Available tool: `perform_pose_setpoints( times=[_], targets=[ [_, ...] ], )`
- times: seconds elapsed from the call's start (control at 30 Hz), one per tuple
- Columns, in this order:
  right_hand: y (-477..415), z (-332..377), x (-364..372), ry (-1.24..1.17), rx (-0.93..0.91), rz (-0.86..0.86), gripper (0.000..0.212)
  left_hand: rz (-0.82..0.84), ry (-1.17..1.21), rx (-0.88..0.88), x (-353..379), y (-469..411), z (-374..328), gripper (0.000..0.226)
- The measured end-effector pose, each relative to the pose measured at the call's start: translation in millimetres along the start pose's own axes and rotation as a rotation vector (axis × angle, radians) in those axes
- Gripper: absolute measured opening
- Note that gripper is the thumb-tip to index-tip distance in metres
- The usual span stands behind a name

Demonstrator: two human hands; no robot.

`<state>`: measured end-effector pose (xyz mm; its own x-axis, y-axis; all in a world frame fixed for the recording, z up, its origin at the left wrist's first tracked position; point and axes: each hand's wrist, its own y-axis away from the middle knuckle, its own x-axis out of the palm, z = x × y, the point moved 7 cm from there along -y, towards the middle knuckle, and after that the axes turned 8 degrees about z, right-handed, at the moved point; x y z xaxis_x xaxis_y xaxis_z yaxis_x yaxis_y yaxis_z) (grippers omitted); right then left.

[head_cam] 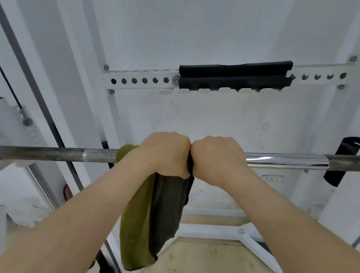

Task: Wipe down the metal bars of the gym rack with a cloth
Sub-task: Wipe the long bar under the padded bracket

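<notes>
Two hands meet in the middle of the frame: the left hand squeezes the soft, floppy green cloth round the hard metal bar, and the right hand, touching it, is curled round the bar too. The cloth's loose end hangs down, so a tight squeeze seems best. At the far right, the black holder may block sliding.

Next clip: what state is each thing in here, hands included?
bar: horizontal, its middle wrapped.
cloth: draped over the bar, ends hanging down.
left hand: gripping the cloth on the bar.
right hand: curled over the bar, touching the left hand.
black pad: fixed on the holed rail.
</notes>
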<state>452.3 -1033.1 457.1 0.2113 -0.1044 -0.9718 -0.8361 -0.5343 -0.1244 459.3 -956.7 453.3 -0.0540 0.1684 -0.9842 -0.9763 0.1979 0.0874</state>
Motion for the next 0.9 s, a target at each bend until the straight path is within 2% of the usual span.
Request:
perform_pose_setpoints(
  times=[0.07, 0.17, 0.23, 0.27, 0.3, 0.37, 0.47, 0.5, 0.57, 0.6, 0.63, 0.67, 0.8, 0.83, 0.9],
  targets=[
    [0, 1, 0, 0.025, -0.005, -0.008, 0.03, 0.268, 0.202, 0.047, 11, -17, 6, 0.028],
    [-2, 1, 2, 0.038, -0.012, -0.035, 0.03, 0.605, 0.365, 0.097, 23, -24, 6, 0.056],
    [-2, 1, 2, 0.035, -0.019, -0.048, 0.031, 0.709, 0.427, 0.112, 24, -23, 4, 0.062],
    [-1, 1, 2, 0.026, -0.023, -0.05, 0.031, 0.702, 0.439, 0.113, 22, -22, 4, 0.057],
    [0, 1, 2, 0.018, -0.025, -0.049, 0.031, 0.632, 0.425, 0.105, 20, -22, 5, 0.047],
    [0, 1, 2, 0.013, -0.021, -0.056, 0.03, 0.321, 0.292, 0.041, 14, -14, 10, 0.024],
    [-1, 1, 2, 0.0, -0.016, -0.055, 0.03, -0.399, -0.158, -0.077, 6, 19, 8, 0.02],
    [-1, 1, 2, -0.006, -0.015, -0.045, 0.031, -0.576, -0.235, -0.065, 10, 30, 4, 0.022],
    [-1, 0, 1, -0.024, -0.002, -0.046, 0.032, -0.753, -0.283, -0.047, 15, 36, 3, 0.028],
    [-1, -1, 1, -0.023, 0.004, -0.05, 0.032, -0.756, -0.294, -0.054, 14, 34, 3, 0.029],
    [-1, -2, 2, -0.021, 0.008, -0.053, 0.033, -0.691, -0.289, -0.063, 11, 28, 4, 0.028],
    [0, -3, 2, -0.017, 0.013, -0.057, 0.033, -0.557, -0.243, -0.059, 7, 21, 5, 0.026],
    [0, -3, 2, 0.031, 0.022, -0.088, 0.035, 0.3, 0.284, 0.034, 14, -12, 18, 0.02],
    [0, -2, 3, 0.035, 0.022, -0.096, 0.035, 0.448, 0.358, 0.049, 15, -14, 18, 0.018],
    [-1, -1, 4, 0.028, 0.012, -0.106, 0.033, 0.579, 0.431, 0.057, 18, -11, 19, 0.015]
  ],
)
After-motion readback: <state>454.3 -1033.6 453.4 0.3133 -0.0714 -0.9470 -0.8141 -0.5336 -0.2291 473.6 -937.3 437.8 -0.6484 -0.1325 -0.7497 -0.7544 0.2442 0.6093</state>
